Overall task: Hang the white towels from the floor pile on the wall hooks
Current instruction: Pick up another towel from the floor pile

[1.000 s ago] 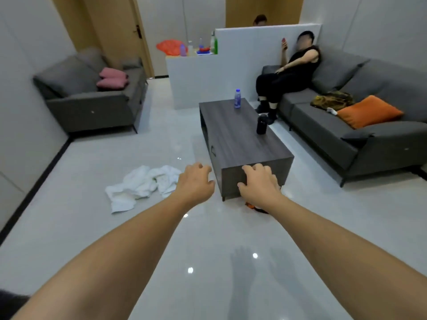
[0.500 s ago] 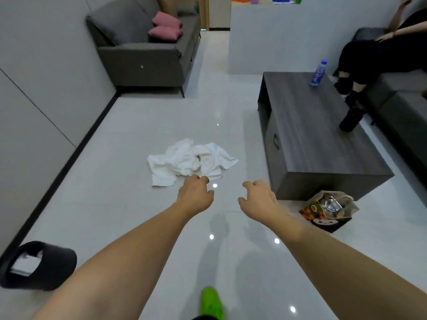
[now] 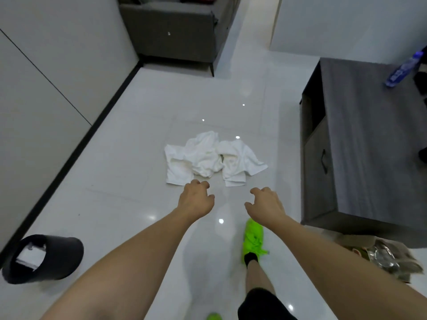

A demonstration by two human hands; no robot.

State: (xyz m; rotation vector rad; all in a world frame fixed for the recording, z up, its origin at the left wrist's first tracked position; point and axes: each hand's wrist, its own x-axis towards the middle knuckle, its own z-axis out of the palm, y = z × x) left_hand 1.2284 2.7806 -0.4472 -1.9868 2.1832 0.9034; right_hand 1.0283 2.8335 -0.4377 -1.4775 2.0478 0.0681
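A crumpled pile of white towels [image 3: 212, 158] lies on the glossy white floor in the middle of the view. My left hand [image 3: 196, 199] hovers just short of the pile's near left edge, fingers loosely curled, holding nothing. My right hand [image 3: 265, 204] is stretched out beside it, a little to the right of the pile's near edge, fingers also loosely curled and empty. Neither hand touches the towels. No wall hooks are in view.
A dark wooden coffee table [image 3: 360, 144] stands at the right with a water bottle [image 3: 402, 70] on it and a snack bag [image 3: 381, 257] at its foot. A black bin [image 3: 44, 257] lies tipped at the lower left. A grey sofa [image 3: 175, 31] stands at the far wall. My green shoe [image 3: 253, 239] steps forward.
I have walked closer and looked further down. The towel pile now lies right in front of both hands, and my green shoe has stepped forward. Both hands stay empty.
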